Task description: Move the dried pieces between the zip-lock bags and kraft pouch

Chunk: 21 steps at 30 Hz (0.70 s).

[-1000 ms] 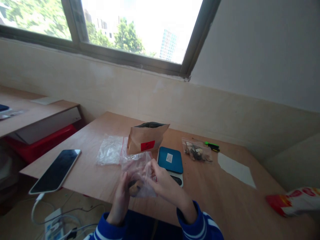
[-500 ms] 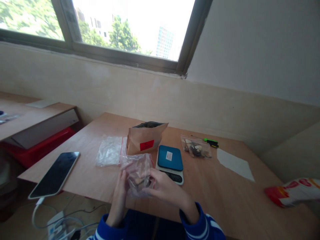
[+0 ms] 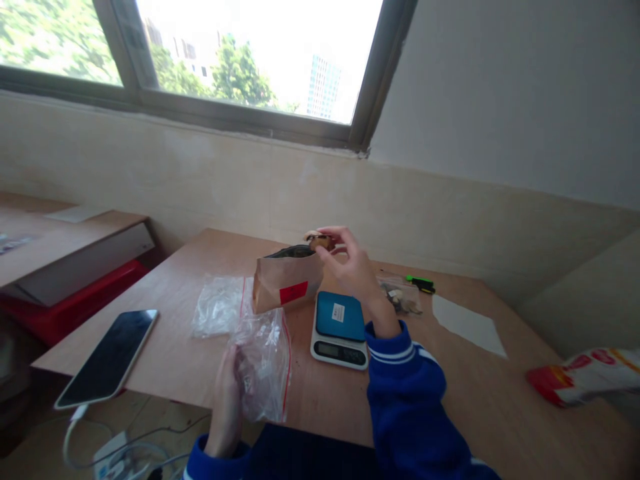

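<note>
Though the wide plywood bench [image 3: 450, 400] carries everything, the brown kraft-paper pouch with a red label [image 3: 285, 287] is the handiest landmark: it stands open-mouthed and looks stiff enough to keep its shape. In front of the pouch, at the bench's near edge, the left hand [image 3: 226, 400] has its fingers closed on one side of a clear zip-top plastic bag with a red seal strip [image 3: 265, 363], which looks thin, limp and slippery, so the seal edge seems the firmest hold. Right of the pouch sits a small blue-topped digital scale [image 3: 340, 327]. Just above the pouch's mouth, the right hand [image 3: 350, 267] pinches a small brown nut-like piece [image 3: 320, 242] between its fingertips; it looks light and hard, best taken across its middle.
</note>
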Available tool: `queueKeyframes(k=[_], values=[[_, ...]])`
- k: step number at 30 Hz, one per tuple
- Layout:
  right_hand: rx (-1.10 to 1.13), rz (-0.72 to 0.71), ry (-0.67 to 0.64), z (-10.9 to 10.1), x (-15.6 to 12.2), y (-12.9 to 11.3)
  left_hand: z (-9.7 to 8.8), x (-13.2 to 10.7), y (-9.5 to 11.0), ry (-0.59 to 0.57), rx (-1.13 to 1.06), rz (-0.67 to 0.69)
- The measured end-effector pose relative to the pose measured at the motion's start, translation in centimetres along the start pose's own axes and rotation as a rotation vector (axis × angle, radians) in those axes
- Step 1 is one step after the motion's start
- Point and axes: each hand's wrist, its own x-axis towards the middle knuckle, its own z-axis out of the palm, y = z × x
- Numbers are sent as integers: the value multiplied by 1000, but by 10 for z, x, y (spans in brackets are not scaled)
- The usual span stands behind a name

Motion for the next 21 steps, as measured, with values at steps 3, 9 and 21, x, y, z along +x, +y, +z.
queueKeyframes(k=[3,9,21], values=[[-140,-93,-114,16,13,9,-3,0,2,-3,-21,-10],[-292,-61,-174,30,-4,16,-9,4,9,-18,-123,-29],[-304,-5,-125,25,-34,18,-16,13,20,-35,-137,49]])
